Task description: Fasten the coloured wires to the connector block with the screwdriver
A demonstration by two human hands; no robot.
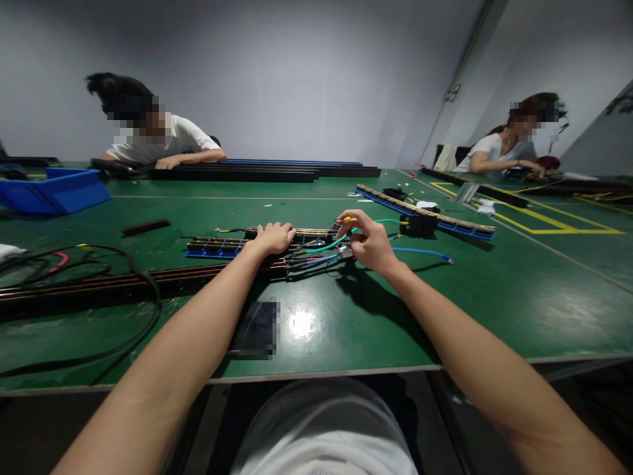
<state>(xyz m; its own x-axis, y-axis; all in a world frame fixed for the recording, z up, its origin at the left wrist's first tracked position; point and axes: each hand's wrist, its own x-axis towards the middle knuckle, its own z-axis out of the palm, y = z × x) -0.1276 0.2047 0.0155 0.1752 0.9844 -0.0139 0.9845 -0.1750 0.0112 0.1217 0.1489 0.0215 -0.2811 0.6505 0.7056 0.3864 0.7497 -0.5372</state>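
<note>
My left hand [271,239] is laid over a strip with brass-coloured rails and a blue base [212,247], fingers bent across it. To its right, my right hand [370,243] is closed in a pinch at the strip's wired end. A small yellow piece [347,220] shows at its fingertips; its kind is too small to tell. Green wire [324,248] and a blue wire [420,251] run around and below the fingers. Nearer me lies a long black channel with copper-coloured bars [198,272], its bundled cables [309,261] reaching under the right hand.
A second railed strip [465,225] with a black connector block [420,225] lies at the right. A dark flat device [254,328] sits near the front edge. Looped black cable [153,310] and a blue bin [64,191] are at left. Two people sit across, near black profiles [237,174].
</note>
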